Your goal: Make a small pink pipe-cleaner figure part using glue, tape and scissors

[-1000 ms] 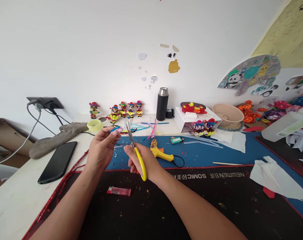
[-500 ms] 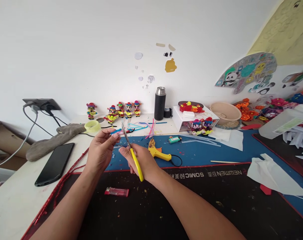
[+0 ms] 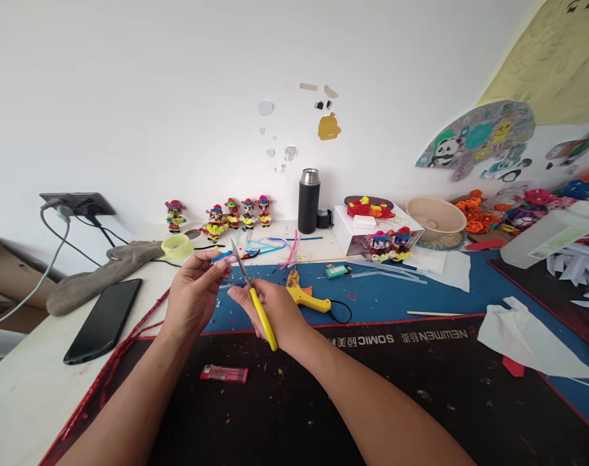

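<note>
My left hand point(image 3: 196, 289) pinches a small fuzzy piece in blue and pink point(image 3: 222, 258), which looks like pipe cleaner. My right hand point(image 3: 274, 312) is closed around yellow-handled scissors point(image 3: 261, 317), with the blades pointing up and away. The blades lie right against the pink end of the piece; whether they touch it I cannot tell. Just beyond my right hand lies a yellow hot glue gun point(image 3: 310, 298). Loose pipe cleaners point(image 3: 292, 249) in pink, blue and white lie past the scissors' tips. A red lighter point(image 3: 224, 374) rests on the black mat below my hands.
Several small colourful figures point(image 3: 215, 223) stand by the wall, left of a black thermos point(image 3: 309, 202). A white box point(image 3: 342, 234) bears more pieces. A phone point(image 3: 103, 320) and red twisted strands point(image 3: 124, 343) lie at left. White paper point(image 3: 527, 340) lies at right on the mats.
The view has shifted slightly. My hands stay in nearly the same place, with the scissors still at the pink end of the small piece.
</note>
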{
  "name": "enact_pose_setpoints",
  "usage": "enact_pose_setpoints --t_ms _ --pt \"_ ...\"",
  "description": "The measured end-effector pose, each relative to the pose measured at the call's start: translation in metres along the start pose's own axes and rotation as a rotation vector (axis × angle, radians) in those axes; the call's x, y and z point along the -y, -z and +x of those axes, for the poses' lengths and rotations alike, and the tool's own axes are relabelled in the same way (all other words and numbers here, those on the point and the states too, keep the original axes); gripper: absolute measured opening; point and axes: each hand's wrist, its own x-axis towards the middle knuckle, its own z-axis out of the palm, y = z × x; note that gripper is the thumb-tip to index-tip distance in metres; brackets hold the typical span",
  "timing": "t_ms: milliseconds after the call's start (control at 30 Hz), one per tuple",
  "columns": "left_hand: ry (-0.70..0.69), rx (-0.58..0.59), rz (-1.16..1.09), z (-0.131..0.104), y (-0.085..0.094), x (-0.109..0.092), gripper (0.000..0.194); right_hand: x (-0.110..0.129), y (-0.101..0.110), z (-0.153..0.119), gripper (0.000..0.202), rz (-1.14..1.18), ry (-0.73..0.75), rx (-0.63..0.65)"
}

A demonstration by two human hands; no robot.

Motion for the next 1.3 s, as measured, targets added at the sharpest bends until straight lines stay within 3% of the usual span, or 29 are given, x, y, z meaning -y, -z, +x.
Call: enact_pose_setpoints --t_ms 533,900,1300 --pt "-0.026 0.026 -0.006 0.000 0.000 -0.001 0.034 -0.002 -0.001 0.000 0.055 0.068 0.031 -0.030" --pt "0.021 0.010 -0.047 -0.001 -0.002 -0.006 0.042 -0.005 -0.003 0.001 0.060 0.297 -0.029 0.017" --pt "0.103 0.115 0.021 -0.005 -0.003 -0.002 0.038 -0.007 -0.004 0.010 0.070 0.457 -0.049 -0.066"
